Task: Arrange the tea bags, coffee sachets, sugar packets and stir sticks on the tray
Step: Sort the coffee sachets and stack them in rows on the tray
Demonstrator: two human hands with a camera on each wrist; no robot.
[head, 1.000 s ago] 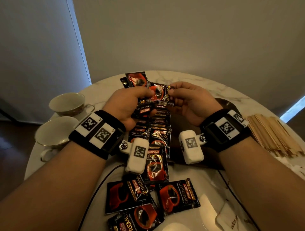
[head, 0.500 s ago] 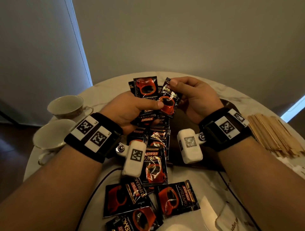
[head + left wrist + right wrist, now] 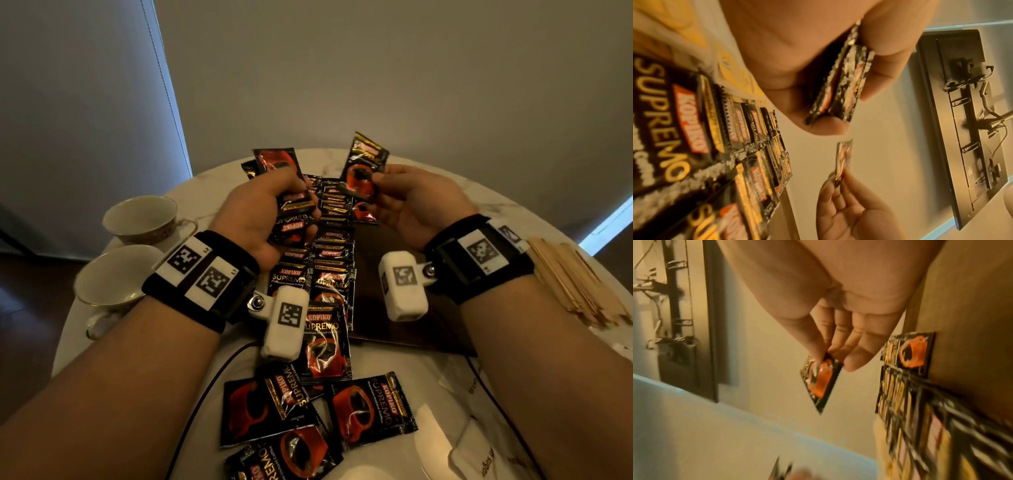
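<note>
My left hand (image 3: 274, 212) grips a small stack of black-and-red coffee sachets (image 3: 286, 181), edge-on in the left wrist view as stacked sachets (image 3: 840, 81). My right hand (image 3: 404, 202) pinches a single coffee sachet (image 3: 364, 168) by its lower edge, held upright above the table; the same single sachet (image 3: 820, 382) hangs from thumb and fingers in the right wrist view. Two overlapping rows of sachets (image 3: 329, 260) lie on the dark tray (image 3: 404, 325) below both hands. Wooden stir sticks (image 3: 575, 281) are piled at the right.
Several loose sachets (image 3: 370, 407) lie on the marble table (image 3: 445, 178) near me. Two empty cups (image 3: 137, 219) stand at the left. White sugar packets (image 3: 479, 455) lie at the lower right. A black cable (image 3: 205, 394) runs under my left arm.
My right hand has drawn one sachet away from the left hand's stack, up and to the right. The left hand has kept hold of its stack.
</note>
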